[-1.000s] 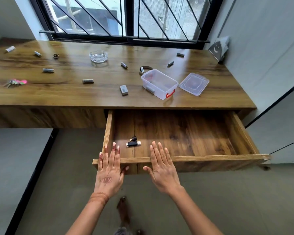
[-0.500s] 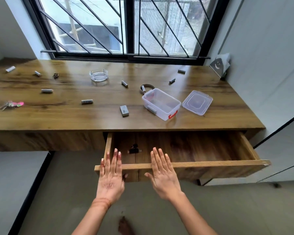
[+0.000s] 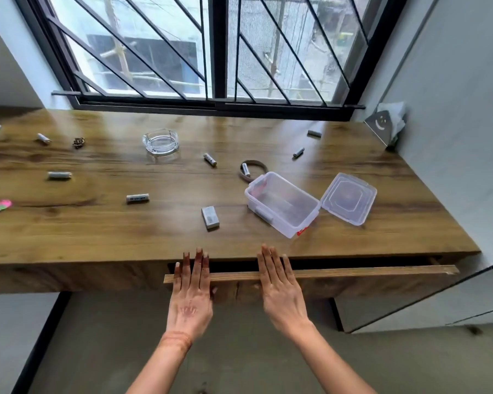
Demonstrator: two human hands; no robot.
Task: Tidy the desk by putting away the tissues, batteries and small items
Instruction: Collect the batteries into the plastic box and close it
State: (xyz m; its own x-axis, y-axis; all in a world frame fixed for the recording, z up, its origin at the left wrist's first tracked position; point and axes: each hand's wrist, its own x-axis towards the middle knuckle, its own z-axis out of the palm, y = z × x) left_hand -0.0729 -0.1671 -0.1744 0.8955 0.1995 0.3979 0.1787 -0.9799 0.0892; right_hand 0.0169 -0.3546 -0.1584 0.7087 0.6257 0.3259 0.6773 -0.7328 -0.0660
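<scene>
Batteries (image 3: 137, 198) are lying scattered on the desk (image 3: 97, 231); left hand (image 3: 191, 297) and right hand (image 3: 281, 291), fingers straight, are pressing flat on the drawer front (image 3: 353, 273), seemingly almost closed.

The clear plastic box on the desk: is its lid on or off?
Off. The clear plastic box is open on top; its clear lid lies flat on the wooden desk beside it.

Seeing only a thin gap over drawer front (image 3: 353, 273); reaching desk's (image 3: 97, 237) front strip freely; dodging box (image 3: 281, 204), lid (image 3: 348, 198), batteries (image 3: 137, 198) farther back.
</scene>
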